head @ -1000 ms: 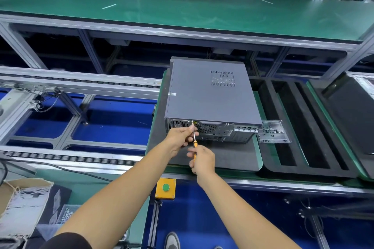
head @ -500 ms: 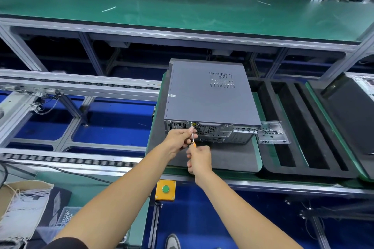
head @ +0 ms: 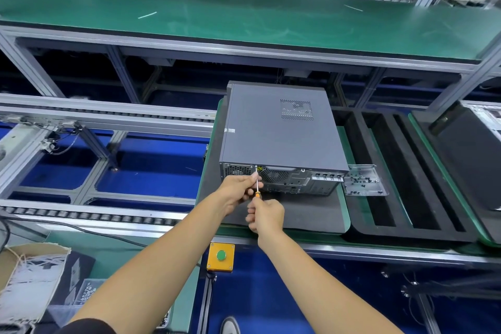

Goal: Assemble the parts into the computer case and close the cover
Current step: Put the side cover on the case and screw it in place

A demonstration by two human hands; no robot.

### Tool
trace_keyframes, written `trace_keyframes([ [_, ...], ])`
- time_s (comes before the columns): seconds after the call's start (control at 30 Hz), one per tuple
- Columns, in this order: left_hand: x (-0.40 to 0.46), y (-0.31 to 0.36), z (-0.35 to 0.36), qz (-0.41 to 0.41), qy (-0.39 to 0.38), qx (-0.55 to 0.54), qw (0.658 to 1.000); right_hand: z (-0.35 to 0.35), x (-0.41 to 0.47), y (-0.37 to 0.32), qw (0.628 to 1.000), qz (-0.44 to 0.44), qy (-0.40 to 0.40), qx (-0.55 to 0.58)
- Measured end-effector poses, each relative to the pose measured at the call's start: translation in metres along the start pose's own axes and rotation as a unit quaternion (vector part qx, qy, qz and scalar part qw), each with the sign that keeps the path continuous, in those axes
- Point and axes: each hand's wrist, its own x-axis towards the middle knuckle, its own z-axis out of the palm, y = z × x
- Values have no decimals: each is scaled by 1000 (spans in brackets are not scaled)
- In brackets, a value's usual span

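My closed computer case (head: 282, 130) lies on a dark mat (head: 306, 214) near the table's (head: 344, 225) front edge. My right hand (head: 267, 215) grips the screwdriver (head: 256, 184); my left hand (head: 238, 187) pinches its shaft.

Two bare forearms, black short sleeve (head: 89, 327) on the left arm, grey shoe (head: 230, 325) below

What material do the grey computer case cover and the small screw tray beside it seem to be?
Grey computer case cover: probably painted sheet metal, matte, with a punched vent grid. Small screw tray at its right: likely bare folded metal, silvery and shiny, though clear plastic is possible.
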Motion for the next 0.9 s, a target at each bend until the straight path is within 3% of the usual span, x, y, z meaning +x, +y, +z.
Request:
trace_keyframes([
  [0.13,1,-1,-1,14,15,-19,1000,2,-3,-7,996,86,-16,30],
  [0.37,2,1,-8,49,44,24,998,2,-4,-2,1000,17,2,6],
  [0.53,-1,-1,-4,38,19,15,999,2,-5,-9,995,91,-17,46],
  [0.73,3,-5,-2,67,40,-23,997,1,-2,-3,1000,7,15,-11],
  [0.9,8,-9,-8,84,71,-21,994,-4,-4,-9,997,70,4,24],
])
